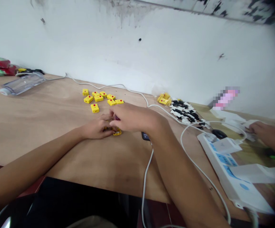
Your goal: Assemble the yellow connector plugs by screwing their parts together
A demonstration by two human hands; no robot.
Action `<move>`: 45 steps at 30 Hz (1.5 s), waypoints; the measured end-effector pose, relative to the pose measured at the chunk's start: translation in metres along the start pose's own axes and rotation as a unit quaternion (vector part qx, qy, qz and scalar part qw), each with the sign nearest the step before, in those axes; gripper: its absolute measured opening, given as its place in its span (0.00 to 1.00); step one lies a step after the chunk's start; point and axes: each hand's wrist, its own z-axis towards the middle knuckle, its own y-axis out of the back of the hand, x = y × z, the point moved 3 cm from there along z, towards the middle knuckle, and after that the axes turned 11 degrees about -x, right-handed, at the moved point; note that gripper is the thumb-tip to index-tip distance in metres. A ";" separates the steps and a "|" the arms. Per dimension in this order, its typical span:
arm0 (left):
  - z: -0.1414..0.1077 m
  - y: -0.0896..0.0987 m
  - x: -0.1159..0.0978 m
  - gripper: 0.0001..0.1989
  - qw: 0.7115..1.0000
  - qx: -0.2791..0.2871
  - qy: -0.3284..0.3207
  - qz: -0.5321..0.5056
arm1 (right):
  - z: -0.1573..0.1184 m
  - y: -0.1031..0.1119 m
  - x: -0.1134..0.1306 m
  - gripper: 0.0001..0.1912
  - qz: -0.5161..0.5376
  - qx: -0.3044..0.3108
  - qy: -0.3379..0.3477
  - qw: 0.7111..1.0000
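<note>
On the wooden table, my left hand (96,128) has its fingers closed round a small yellow casing (117,132), whose open side shows some parts within. Over it comes my right hand (128,117), fingers pinched on something small and dark that I cannot make out. The fingertips of both hands meet at the casing. Just beyond them lie several yellow blocks (98,98) with red dots on top. A dark device (145,136) is partly hidden beneath my right forearm.
White cables (149,167) run across the table. At right are a power strip (225,161) with chargers, black and white parts (184,112), bagged yellow blocks (164,98) and another person's hand (260,131). A clear bottle (24,84) lies at left.
</note>
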 end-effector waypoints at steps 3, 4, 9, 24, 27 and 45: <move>0.002 0.001 -0.002 0.09 1.000 0.015 -0.004 -0.004 | 0.001 0.001 0.000 0.09 -0.042 -0.017 -0.041 0.998; 0.002 0.001 -0.003 0.09 1.000 0.022 -0.005 -0.006 | 0.002 0.002 0.000 0.10 -0.053 -0.021 -0.049 0.997; 0.003 0.001 -0.002 0.09 0.999 0.030 0.005 -0.010 | 0.000 0.004 0.000 0.10 -0.052 -0.016 -0.068 0.996; -0.002 -0.002 0.003 0.10 0.999 0.013 0.010 -0.032 | -0.002 0.001 -0.006 0.12 0.050 0.028 0.064 0.996; -0.001 -0.002 0.003 0.09 1.000 0.009 0.005 -0.018 | -0.002 -0.002 -0.004 0.13 0.037 0.040 0.039 0.998; 0.001 0.000 -0.002 0.11 1.000 0.029 0.005 -0.009 | 0.000 0.006 -0.003 0.11 0.024 -0.020 0.088 0.996</move>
